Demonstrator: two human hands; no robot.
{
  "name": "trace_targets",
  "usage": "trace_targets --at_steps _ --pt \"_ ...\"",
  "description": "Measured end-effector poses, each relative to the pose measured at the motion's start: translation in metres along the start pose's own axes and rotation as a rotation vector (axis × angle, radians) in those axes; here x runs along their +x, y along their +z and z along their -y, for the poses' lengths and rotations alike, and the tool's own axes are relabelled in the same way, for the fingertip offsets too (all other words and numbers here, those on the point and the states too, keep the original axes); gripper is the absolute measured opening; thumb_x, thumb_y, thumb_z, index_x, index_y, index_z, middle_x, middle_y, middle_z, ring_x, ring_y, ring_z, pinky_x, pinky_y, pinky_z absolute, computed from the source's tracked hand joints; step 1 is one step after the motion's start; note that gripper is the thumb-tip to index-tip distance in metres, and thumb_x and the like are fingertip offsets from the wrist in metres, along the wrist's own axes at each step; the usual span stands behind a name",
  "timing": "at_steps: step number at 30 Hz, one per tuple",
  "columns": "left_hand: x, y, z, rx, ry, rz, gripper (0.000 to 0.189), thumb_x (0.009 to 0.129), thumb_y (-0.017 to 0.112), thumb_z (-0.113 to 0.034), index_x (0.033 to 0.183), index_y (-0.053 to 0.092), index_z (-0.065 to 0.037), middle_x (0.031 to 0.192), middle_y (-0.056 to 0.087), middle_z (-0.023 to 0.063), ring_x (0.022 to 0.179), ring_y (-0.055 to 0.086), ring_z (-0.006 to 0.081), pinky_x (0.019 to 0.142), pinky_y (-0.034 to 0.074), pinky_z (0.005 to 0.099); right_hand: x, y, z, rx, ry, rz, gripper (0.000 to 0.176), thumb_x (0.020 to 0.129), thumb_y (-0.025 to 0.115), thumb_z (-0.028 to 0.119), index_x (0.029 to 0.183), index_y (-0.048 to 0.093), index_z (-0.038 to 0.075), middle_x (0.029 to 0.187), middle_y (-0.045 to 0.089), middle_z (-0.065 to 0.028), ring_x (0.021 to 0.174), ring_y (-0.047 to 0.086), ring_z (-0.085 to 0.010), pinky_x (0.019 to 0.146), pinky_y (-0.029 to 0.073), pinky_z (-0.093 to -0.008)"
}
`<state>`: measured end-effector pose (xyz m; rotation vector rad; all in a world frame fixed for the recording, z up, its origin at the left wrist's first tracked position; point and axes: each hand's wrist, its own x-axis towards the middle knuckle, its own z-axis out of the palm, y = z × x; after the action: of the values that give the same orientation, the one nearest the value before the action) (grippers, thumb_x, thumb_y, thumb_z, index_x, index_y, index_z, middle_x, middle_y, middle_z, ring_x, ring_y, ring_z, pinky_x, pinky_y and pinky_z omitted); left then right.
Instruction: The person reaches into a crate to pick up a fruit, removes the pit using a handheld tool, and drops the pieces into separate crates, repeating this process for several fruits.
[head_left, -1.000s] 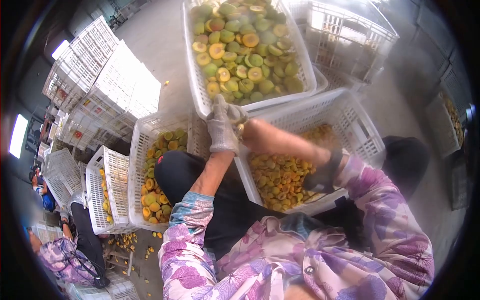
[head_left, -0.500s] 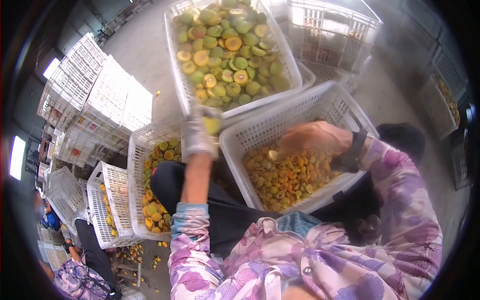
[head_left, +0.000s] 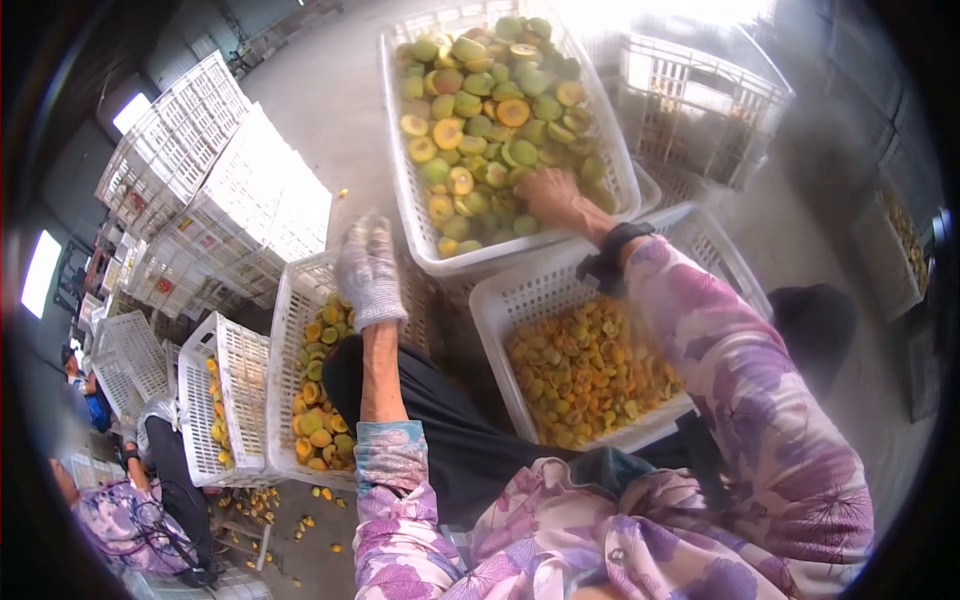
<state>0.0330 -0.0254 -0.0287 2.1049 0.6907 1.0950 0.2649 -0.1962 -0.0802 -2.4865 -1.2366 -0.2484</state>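
My left hand [head_left: 368,272], in a pale knit glove, is over the edge of the left crate [head_left: 283,345], its fingers stretched forward and slightly blurred. No fruit shows in it. Halved fruits, green and orange like apricots [head_left: 318,425], lie in that crate. My bare right hand [head_left: 556,198] reaches into the far white crate [head_left: 408,215], heaped with green-yellow fruit [head_left: 505,110], some cut open. Its fingertips are hidden among the fruit. Below my right forearm stands another white crate [head_left: 500,365] holding small orange-yellow pieces [head_left: 580,375].
Stacked white crates [head_left: 235,190] rise at the left, and more crates [head_left: 700,100] stand at the back right. Another person [head_left: 135,520] sits at the lower left near a crate [head_left: 225,400]. Fruit pieces [head_left: 262,503] are scattered on the floor.
My right hand has moved from the crate of orange pieces up into the far crate. My left hand has moved away from the far crate's corner; the yellow-green fruit beside it no longer shows there.
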Motion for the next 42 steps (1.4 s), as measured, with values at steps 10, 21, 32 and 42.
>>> trace_targets --at_steps 10,21,32,42 --pt "-0.025 0.038 -0.017 -0.85 -0.61 0.419 0.048 0.095 0.052 -0.04 0.124 0.056 -0.001 0.115 0.063 0.0134 0.104 0.06 0.0278 0.086 0.051 0.0366 -0.001 -0.013 0.001 0.301 0.115 -0.111 0.023 0.074 0.069 0.015 0.09 0.061 0.001 0.082 0.064 -0.0199 0.08 0.064 -0.0359 0.069 0.05 -0.0427" --pt "-0.037 0.05 -0.02 -1.366 -0.636 0.263 0.036 0.098 0.048 -0.037 0.119 0.053 -0.008 0.105 0.058 0.0087 0.088 0.058 0.0198 0.079 0.05 0.0323 -0.066 -0.043 0.126 1.082 0.09 -0.404 0.029 0.074 0.071 0.005 0.099 0.055 0.004 0.081 0.061 -0.0112 0.069 0.058 -0.0202 0.064 0.048 -0.0321" --pt "-0.031 0.027 -0.058 -1.175 -0.415 0.208 0.046 0.1 0.038 -0.046 0.116 0.055 -0.007 0.106 0.061 0.0062 0.091 0.059 0.0159 0.081 0.05 0.03 -0.082 -0.029 0.146 0.575 -0.005 -0.374 0.016 0.082 0.052 0.001 0.093 0.041 0.001 0.071 0.058 -0.0254 0.073 0.057 -0.0456 0.059 0.042 -0.0498" --pt "-0.043 0.028 -0.065 -0.775 -0.172 0.049 0.047 0.102 0.035 -0.043 0.105 0.061 -0.004 0.094 0.062 0.0032 0.087 0.058 0.0112 0.077 0.048 0.0258 -0.087 -0.026 0.152 0.537 0.07 -0.351 0.015 0.082 0.053 0.002 0.092 0.042 0.0 0.067 0.058 -0.0247 0.067 0.058 -0.045 0.055 0.043 -0.0496"
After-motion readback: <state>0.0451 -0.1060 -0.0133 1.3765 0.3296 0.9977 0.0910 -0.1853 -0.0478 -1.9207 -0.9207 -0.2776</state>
